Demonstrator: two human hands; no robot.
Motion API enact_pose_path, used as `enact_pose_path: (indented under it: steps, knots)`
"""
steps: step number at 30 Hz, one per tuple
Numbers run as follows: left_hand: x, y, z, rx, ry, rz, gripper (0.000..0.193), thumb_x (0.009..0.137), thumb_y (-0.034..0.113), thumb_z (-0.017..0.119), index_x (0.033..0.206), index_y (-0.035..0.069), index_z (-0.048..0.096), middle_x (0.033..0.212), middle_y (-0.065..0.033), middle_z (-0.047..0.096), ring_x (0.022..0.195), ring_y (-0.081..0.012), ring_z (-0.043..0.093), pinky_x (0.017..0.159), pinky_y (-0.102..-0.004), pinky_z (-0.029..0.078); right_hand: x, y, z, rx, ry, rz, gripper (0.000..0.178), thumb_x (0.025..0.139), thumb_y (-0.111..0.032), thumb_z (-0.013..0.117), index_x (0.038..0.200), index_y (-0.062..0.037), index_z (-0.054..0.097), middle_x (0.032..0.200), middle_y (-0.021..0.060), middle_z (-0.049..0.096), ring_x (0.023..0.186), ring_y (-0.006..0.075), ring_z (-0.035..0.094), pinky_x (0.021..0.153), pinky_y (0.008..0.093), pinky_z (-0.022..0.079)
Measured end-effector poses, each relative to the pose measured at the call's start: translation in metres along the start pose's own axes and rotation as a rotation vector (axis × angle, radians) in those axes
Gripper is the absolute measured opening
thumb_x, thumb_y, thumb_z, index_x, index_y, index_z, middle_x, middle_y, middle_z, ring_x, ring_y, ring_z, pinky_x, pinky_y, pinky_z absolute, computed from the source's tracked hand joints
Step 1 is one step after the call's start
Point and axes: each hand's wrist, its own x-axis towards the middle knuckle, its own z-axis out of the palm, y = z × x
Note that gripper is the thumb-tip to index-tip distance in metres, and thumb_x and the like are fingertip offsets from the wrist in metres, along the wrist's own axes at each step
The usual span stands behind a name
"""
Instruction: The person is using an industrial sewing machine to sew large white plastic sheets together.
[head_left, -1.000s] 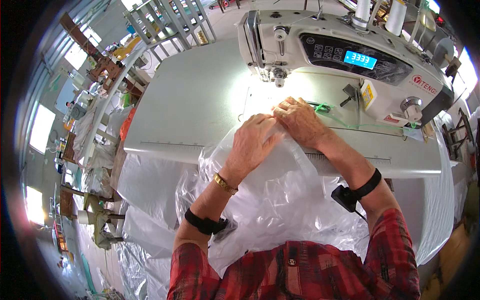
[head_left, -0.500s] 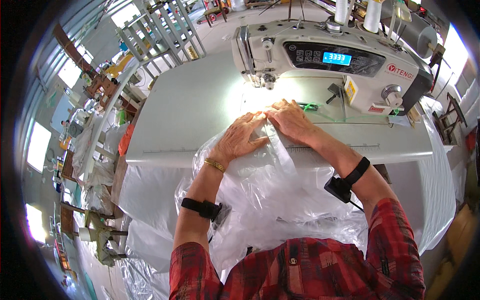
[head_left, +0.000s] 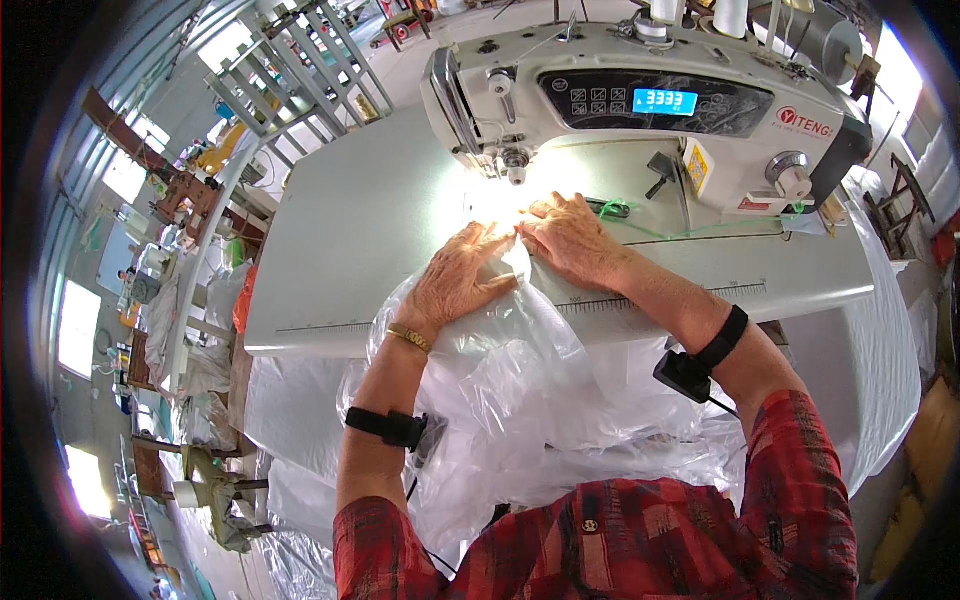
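Observation:
Clear plastic sheeting (head_left: 530,370) spreads over the front of the sewing table and down across my lap. On its left side, my left hand (head_left: 455,277) is closed on the sheeting's edge, thumb lying toward the middle. My right hand (head_left: 570,240) pinches the same edge from the other side, its fingertips almost meeting those of the left. Both hands rest at the tabletop just in front of the lit needle area of a white sewing machine (head_left: 640,90). Glare washes out the fingertips and the edge between them.
Beside my right hand lies a pair of thread snips (head_left: 608,208) with green cord. A small black tool (head_left: 659,176) sits near the machine's base. A ruler strip (head_left: 600,303) runs along the table's front (head_left: 330,270). Thread cones (head_left: 730,18) stand behind; a grey rack (head_left: 300,85) is at far left.
My view has shifted slightly, so the machine sits higher and further left. Both hands keep their hold, and the plastic between them has bunched and twisted a little.

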Motion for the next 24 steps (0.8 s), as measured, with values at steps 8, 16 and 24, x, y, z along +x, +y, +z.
enact_pose_path:
  steps: [8,16,24]
  knots:
    - [0.007,-0.008,-0.001,0.005,-0.003,0.054,0.066,0.084,0.051,0.059,0.134,0.009,0.048,0.139,-0.017,0.045,0.13,-0.0362,0.038,0.111,-0.0421,0.028,-0.001,0.001,-0.002,0.011,0.024,-0.008,0.024,0.091,-0.028,0.05,0.1,-0.0096,0.063,0.108,0.0066,0.059,0.104,0.0236,0.05,0.083,0.0423,0.04]
    - [0.016,-0.007,-0.007,0.013,-0.057,-0.016,0.066,0.086,0.052,0.058,0.132,0.007,0.049,0.141,-0.0168,0.042,0.134,-0.0367,0.033,0.112,-0.0432,0.027,0.005,0.002,0.001,-0.021,-0.041,0.06,0.022,0.087,-0.023,0.052,0.098,-0.0072,0.062,0.104,0.009,0.059,0.103,0.0252,0.05,0.085,0.0421,0.038]
    - [0.026,-0.008,-0.007,0.004,-0.055,-0.11,0.071,0.085,0.056,0.057,0.128,0.0,0.05,0.134,-0.0257,0.045,0.131,-0.0364,0.037,0.11,-0.0424,0.03,0.004,0.003,0.0,-0.063,-0.074,0.03,0.02,0.086,-0.022,0.052,0.088,-0.0044,0.06,0.095,0.013,0.058,0.099,0.0268,0.05,0.083,0.0425,0.039]
